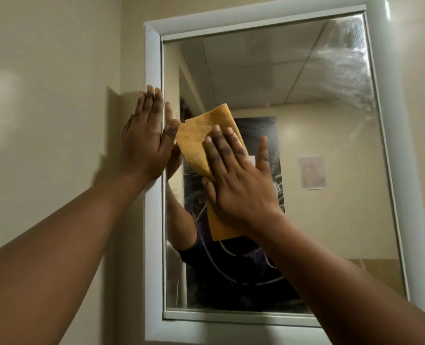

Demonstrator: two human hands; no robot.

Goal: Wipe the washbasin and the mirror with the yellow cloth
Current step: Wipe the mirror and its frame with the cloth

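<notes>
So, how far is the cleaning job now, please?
In hand: the right hand presses the flat yellow cloth on the glass of the white-framed wall mirror, left of its middle, while the left hand rests flat on the frame's left side. Left: smeary streaks show in the upper right corner. The washbasin is out of view, so its state cannot be told.
</notes>
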